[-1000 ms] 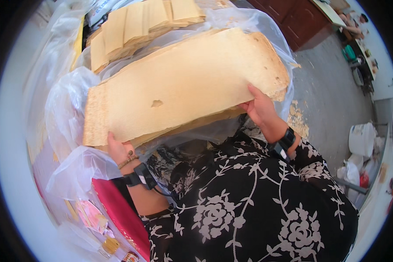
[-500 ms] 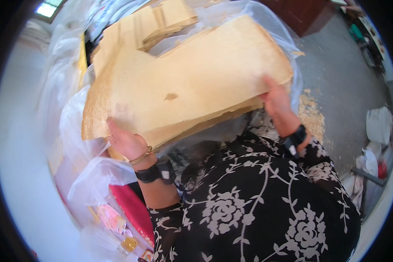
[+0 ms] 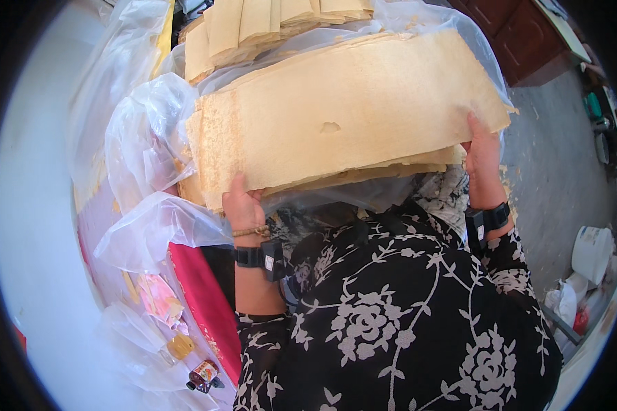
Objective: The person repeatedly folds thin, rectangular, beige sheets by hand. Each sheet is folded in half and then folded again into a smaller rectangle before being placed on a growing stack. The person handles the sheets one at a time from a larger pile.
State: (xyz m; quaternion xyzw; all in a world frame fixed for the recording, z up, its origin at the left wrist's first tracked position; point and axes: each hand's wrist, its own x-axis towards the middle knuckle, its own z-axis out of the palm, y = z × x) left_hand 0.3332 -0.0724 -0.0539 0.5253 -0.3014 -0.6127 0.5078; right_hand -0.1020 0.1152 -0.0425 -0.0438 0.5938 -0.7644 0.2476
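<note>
A large thin tan sheet [image 3: 377, 89], roughly rectangular with a small flaw near its middle, stretches between my hands over a stack of similar sheets [image 3: 384, 170]. My left hand [image 3: 243, 205] pinches its near left corner, thumb on top. At the near right corner my right hand [image 3: 483, 154] grips it the same way, with some fingers hidden underneath. The left end looks rougher and flakier. Behind lies a pile of narrower, folded-looking tan pieces [image 3: 253, 31].
Clear plastic sheeting [image 3: 144, 123] surrounds the stack. A red cloth-like surface [image 3: 202, 294] and a small dark bottle [image 3: 203, 375] are at the lower left. A brown cabinet [image 3: 528, 41] stands at the far right, a white bucket [image 3: 591, 253] on the right.
Both hands have moved right in the picture with the sheet, which now lies flatter and straighter over the stack. The whole view has shifted too.
</note>
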